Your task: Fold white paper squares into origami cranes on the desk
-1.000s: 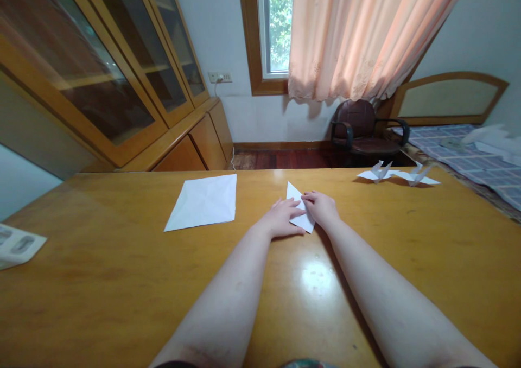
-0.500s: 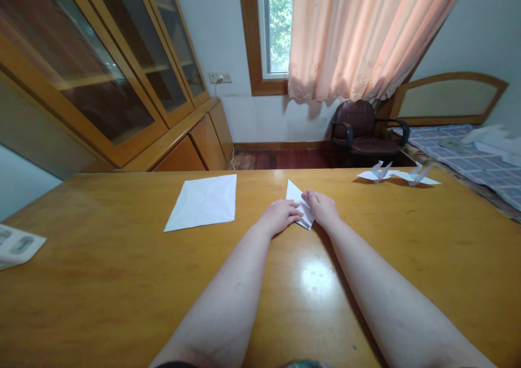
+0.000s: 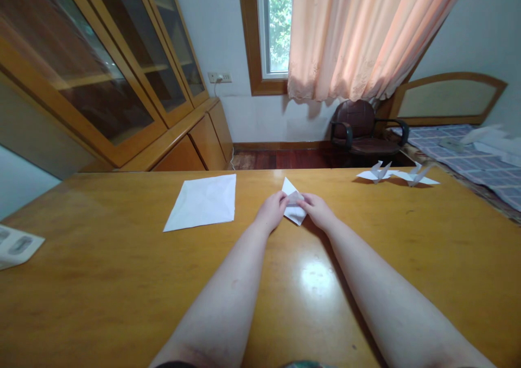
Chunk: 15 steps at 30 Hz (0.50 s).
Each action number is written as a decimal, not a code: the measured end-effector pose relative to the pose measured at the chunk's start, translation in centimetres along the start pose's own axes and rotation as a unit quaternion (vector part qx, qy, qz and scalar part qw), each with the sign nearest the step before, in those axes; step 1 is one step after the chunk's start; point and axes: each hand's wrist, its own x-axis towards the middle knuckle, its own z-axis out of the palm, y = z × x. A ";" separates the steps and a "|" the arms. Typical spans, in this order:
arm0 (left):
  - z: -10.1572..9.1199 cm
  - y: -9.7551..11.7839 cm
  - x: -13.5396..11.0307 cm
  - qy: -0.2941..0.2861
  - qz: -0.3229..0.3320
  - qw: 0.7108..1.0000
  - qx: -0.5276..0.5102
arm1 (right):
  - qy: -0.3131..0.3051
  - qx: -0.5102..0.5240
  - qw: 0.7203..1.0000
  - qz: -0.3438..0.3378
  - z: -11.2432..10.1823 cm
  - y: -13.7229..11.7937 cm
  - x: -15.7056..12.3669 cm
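A small folded sheet of white paper (image 3: pixel 294 213) lies on the wooden table, with a flap partly raised across its middle. My left hand (image 3: pixel 272 211) grips its left edge between thumb and fingers. On the opposite edge, my right hand (image 3: pixel 319 209) pinches the paper with thumb and forefinger. The paper's pointed tip shows beyond both hands. To the left lies a larger creased white sheet (image 3: pixel 203 202), flat and apart from my hands.
Two folded paper cranes (image 3: pixel 376 173) stand at the table's far right edge. A white object with oval marks (image 3: pixel 20 246) sits at the left. Beyond the table (image 3: pixel 122 297) are a brown office chair (image 3: pixel 358 129), a glass-fronted cabinet (image 3: pixel 171 113) and a bed (image 3: pixel 468 145).
My left hand has drawn back from on top of the paper to its left edge. The paper has shifted slightly left and turned, and a flap now stands partly up.
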 end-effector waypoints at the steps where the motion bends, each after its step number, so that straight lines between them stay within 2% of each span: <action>1: 0.0 0.0 0.0 0.006 -0.006 1.000 -0.004 | -0.009 -0.029 0.999 0.009 0.0 -0.2 0.0; 6: 0.4 -0.3 0.0 0.000 0.006 1.000 -0.002 | 0.013 -0.129 0.990 0.060 0.0 -0.5 0.1; 9: 0.6 -0.4 -0.1 -0.017 0.023 0.999 0.039 | 0.026 -0.157 0.984 0.083 -0.1 -0.6 0.1; 15: 0.2 -0.3 -0.2 -0.034 0.013 0.993 0.115 | 0.041 -0.177 0.980 0.076 -0.4 -1.1 0.0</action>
